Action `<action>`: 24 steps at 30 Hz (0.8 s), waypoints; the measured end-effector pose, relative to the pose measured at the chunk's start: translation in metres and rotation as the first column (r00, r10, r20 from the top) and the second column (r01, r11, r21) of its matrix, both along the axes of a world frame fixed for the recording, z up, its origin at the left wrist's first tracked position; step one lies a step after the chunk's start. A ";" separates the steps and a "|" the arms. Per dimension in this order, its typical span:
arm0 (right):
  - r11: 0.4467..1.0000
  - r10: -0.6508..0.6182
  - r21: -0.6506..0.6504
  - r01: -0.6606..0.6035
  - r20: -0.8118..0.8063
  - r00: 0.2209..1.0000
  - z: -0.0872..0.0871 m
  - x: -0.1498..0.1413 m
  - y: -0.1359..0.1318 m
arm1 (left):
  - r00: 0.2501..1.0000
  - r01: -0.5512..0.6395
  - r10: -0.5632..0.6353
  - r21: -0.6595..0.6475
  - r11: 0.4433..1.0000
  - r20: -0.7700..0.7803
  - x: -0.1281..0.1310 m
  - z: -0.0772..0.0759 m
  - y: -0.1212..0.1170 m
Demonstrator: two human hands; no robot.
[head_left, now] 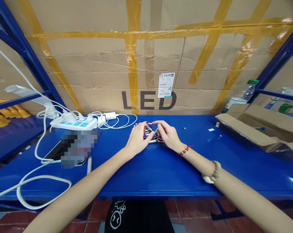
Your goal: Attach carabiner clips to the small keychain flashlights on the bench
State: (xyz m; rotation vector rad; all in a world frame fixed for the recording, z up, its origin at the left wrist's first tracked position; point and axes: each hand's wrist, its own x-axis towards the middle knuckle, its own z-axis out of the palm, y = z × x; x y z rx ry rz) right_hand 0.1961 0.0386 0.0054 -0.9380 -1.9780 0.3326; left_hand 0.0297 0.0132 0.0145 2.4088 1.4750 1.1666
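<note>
Head view: the left hand's fingers curve down over a small pile of slim, shiny pieces [147, 132], and I cannot tell whether they grip any. Left hand [136, 139] and right hand [170, 138] flank the pile; the right thumb and forefinger stand narrowly apart, their hold also unclear. Blue, purple and red show among the pieces, which lie on the blue worktop [161, 171]. A red bracelet [184, 151] circles the right wrist. Farther out sit a white power strip [75, 123], left, and an open cardboard box [248, 132], right.
</note>
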 end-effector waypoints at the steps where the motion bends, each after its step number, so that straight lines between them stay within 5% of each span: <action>1: 1.000 0.029 0.001 -0.029 -0.013 0.999 0.000 0.000 0.000 | 1.000 0.013 -0.012 -0.017 1.000 0.015 -0.001 -0.001 0.001; 6: 0.994 0.106 0.035 -0.106 0.011 0.994 -0.002 -0.003 -0.003 | 0.985 0.168 -0.169 -0.026 0.985 -0.041 -0.001 -0.004 0.003; 13: 0.988 0.117 0.078 -0.130 0.147 0.982 0.003 -0.001 -0.007 | 0.989 0.128 -0.128 0.006 0.992 -0.072 0.003 -0.004 -0.001; 24: 0.988 0.129 -0.066 -0.137 -0.108 0.986 0.003 -0.009 -0.003 | 0.963 0.021 -0.010 -0.038 0.999 0.270 0.001 0.002 0.001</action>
